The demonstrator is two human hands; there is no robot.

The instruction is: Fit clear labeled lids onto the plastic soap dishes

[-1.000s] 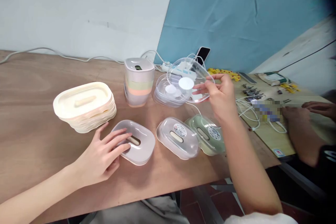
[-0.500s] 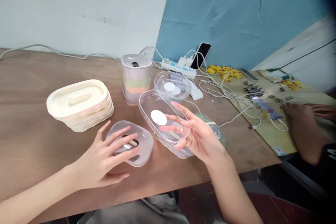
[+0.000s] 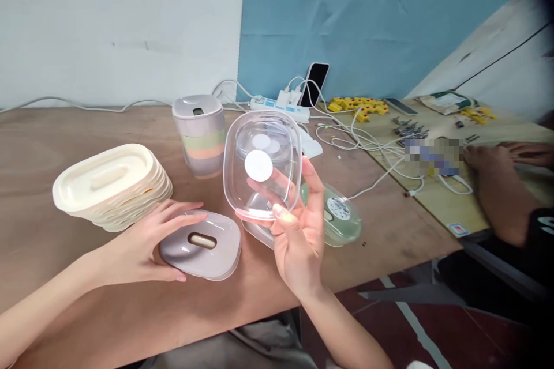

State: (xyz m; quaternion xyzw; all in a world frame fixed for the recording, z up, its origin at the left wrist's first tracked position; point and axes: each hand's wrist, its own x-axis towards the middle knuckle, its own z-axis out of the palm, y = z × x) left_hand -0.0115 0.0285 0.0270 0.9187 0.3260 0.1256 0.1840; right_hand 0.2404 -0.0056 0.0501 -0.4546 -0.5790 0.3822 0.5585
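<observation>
My right hand (image 3: 300,242) holds up a clear plastic lid (image 3: 237,184) with a round white sticker, thumb on its near edge and fingers behind it. My left hand (image 3: 138,242) grips the left end of a grey-lilac lid (image 3: 225,242), thumb at the near edge and fingers over the far edge. An oblong slot in this lid shows a cream piece inside. Under the raised clear lid, another clear piece (image 3: 258,233) lies on the table, partly hidden. More clear lids behind show only through the plastic.
Cream oval lids (image 3: 112,179) stand stacked at left. Behind is a stack of grey, green and orange lids (image 3: 199,135). A green lid (image 3: 341,216) lies right, near white cables (image 3: 359,138), a power strip (image 3: 277,109) and a phone (image 3: 315,83). Another person's hands (image 3: 497,155) are far right.
My right hand has turned the clear lid upright towards me and raised it. My left hand has gone from open above the grey-lilac lid to gripping its left end. The view has shifted right.
</observation>
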